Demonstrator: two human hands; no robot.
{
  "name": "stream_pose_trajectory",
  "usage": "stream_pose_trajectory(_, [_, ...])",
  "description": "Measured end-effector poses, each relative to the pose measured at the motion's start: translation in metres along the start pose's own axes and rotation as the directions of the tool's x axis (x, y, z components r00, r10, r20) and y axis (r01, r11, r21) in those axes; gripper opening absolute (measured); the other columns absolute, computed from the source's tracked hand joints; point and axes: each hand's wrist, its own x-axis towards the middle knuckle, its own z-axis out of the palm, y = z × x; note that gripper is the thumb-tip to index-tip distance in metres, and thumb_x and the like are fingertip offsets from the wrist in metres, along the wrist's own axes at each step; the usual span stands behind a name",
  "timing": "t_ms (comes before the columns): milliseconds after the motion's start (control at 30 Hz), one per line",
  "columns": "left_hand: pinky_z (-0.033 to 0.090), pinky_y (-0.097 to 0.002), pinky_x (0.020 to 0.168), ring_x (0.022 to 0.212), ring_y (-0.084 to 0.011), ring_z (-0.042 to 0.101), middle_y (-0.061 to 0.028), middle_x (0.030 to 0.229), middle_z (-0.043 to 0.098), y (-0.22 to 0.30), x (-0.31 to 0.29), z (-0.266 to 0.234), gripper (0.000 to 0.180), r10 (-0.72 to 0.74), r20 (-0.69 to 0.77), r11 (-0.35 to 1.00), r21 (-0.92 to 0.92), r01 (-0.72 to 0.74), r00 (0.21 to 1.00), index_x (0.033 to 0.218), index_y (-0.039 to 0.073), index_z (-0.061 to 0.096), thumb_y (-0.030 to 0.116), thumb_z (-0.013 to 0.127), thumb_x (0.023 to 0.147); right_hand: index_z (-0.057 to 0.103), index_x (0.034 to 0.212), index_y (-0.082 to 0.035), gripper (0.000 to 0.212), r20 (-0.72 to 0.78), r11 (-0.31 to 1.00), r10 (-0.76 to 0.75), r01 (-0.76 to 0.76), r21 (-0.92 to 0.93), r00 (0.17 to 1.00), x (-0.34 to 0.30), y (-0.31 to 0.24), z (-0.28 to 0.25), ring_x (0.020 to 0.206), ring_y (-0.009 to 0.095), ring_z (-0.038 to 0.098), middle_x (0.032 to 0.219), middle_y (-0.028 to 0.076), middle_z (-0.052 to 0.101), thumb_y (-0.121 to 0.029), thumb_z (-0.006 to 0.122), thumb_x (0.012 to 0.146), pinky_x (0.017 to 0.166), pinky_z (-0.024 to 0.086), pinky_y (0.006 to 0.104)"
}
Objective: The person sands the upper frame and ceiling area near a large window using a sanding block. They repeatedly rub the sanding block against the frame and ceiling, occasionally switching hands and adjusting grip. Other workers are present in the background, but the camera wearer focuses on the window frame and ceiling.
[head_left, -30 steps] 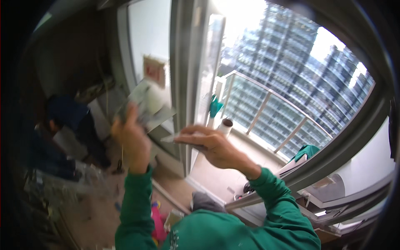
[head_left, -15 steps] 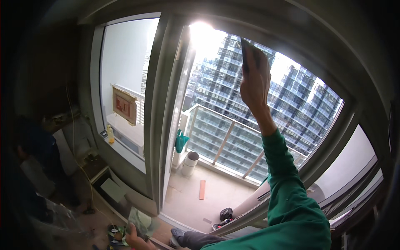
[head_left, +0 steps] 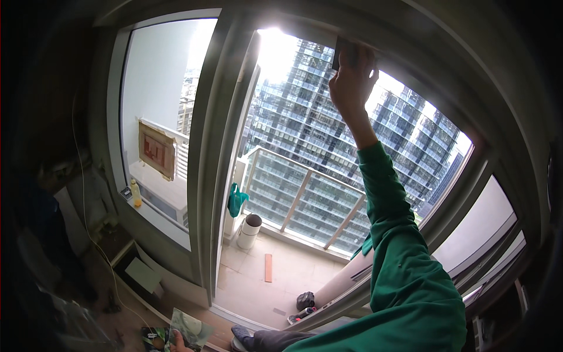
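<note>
My right hand [head_left: 353, 88], its arm in a green sleeve, reaches up to the top bar of the door frame [head_left: 319, 34]. Its fingers are closed around a dark, flat, straight-edged piece [head_left: 337, 54] held up by that bar; the far part is covered by the hand, and its kind I cannot make out. Low at the left, my left hand [head_left: 180, 342] shows only in part at the lower edge. Its thumb presses on a pale green, glossy flat packet or sheet [head_left: 192, 327]. Beside it lies a dark green printed packet [head_left: 155, 338].
A balcony with a glass railing [head_left: 299, 199] lies beyond the opening, with a white bucket [head_left: 249, 233], an orange strip [head_left: 268, 268] and a black bag [head_left: 305, 301]. A yellow bottle [head_left: 136, 193] stands on the window sill. A cord [head_left: 88, 226] hangs at the left, near another person [head_left: 53, 229].
My right hand has risen slightly and now sits closer against the top bar with the dark flat piece. The left hand has sunk toward the lower edge. The whole view has shifted a little.
</note>
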Motion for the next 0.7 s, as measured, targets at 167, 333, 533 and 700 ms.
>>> stream_pose_trajectory(167, [0.051,-0.0265,0.057,0.073,-0.0165,0.060,-0.0094,0.090,0.066,0.001,0.016,-0.001,0.021,-0.332,0.049,0.901,-0.280,0.332,0.942,0.100,-0.004,0.065,0.015,0.066,0.091,0.051,0.130,-0.013,0.064,-0.029,1.000,-0.013,0.013,-0.012,1.000,-0.001,0.008,0.009,0.134,0.035,0.031,0.136,0.015,0.041,-0.007,0.063,0.067,0.103,0.027,0.0543])
stream_pose_trajectory(333, [0.051,-0.0260,0.055,0.072,-0.0157,0.060,-0.0091,0.091,0.066,0.001,-0.002,0.003,0.019,-0.145,0.049,0.976,-0.158,0.151,0.988,0.098,-0.003,0.065,0.014,0.065,0.091,0.055,0.122,-0.015,0.056,0.015,0.990,-0.003,0.005,-0.142,1.000,0.007,0.002,-0.001,0.129,0.035,0.035,0.130,0.014,0.045,-0.015,0.064,0.067,0.099,0.032,0.0560])
stream_pose_trajectory(533, [0.050,-0.0261,0.055,0.072,-0.0159,0.060,-0.0096,0.091,0.066,-0.002,-0.007,-0.005,0.019,-0.109,0.081,0.981,-0.151,0.120,0.991,0.096,-0.003,0.065,0.015,0.065,0.091,0.057,0.109,-0.008,0.039,0.101,0.991,-0.018,0.031,-0.127,0.995,-0.016,-0.015,-0.009,0.116,0.035,0.045,0.117,0.014,0.051,-0.015,0.061,0.070,0.092,0.037,0.0568])
stream_pose_trajectory(700, [0.051,-0.0355,0.073,0.090,-0.0238,0.060,-0.0159,0.095,0.067,-0.054,0.044,-0.066,0.025,0.660,0.533,0.353,0.401,-0.845,0.529,0.106,-0.005,0.065,0.013,0.061,0.090,0.053,0.123,-0.006,0.050,0.118,0.989,-0.007,-0.011,0.150,0.993,-0.038,-0.017,-0.035,0.128,0.038,0.039,0.129,0.018,0.046,-0.006,0.060,0.073,0.099,0.031,0.0568])
